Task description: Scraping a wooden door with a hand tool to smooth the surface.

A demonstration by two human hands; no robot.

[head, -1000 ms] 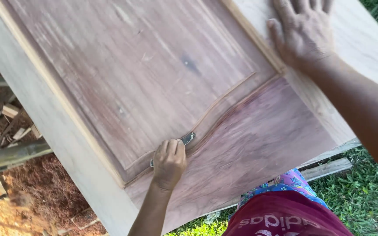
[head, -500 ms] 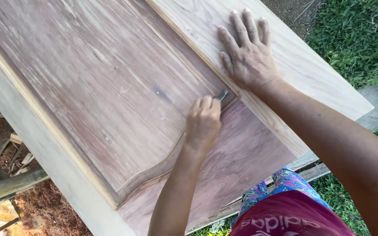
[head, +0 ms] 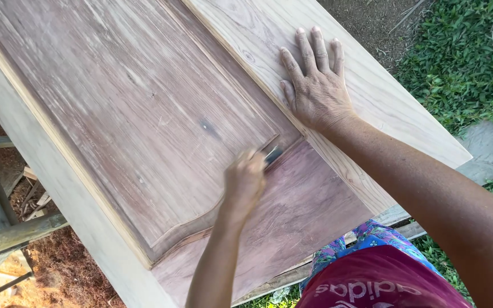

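A wooden door panel (head: 144,114) with a reddish raised centre lies flat before me, framed by a pale wood stile (head: 372,102). My left hand (head: 245,182) is blurred and grips a small dark tool (head: 273,154). The tool's tip sits on the curved moulding groove near the panel's right corner. My right hand (head: 315,85) lies flat, fingers spread, on the pale stile just beyond that corner. It holds nothing.
Grass (head: 463,63) lies to the right and a grey stone (head: 489,151) sits by the door's edge. At the left are a wooden pole (head: 12,236), wood scraps and reddish sawdust on the ground (head: 58,274).
My left hand has run the tool along the curved groove from its middle to the right end by the stile. My right hand has stayed flat on the stile while the view shifted.
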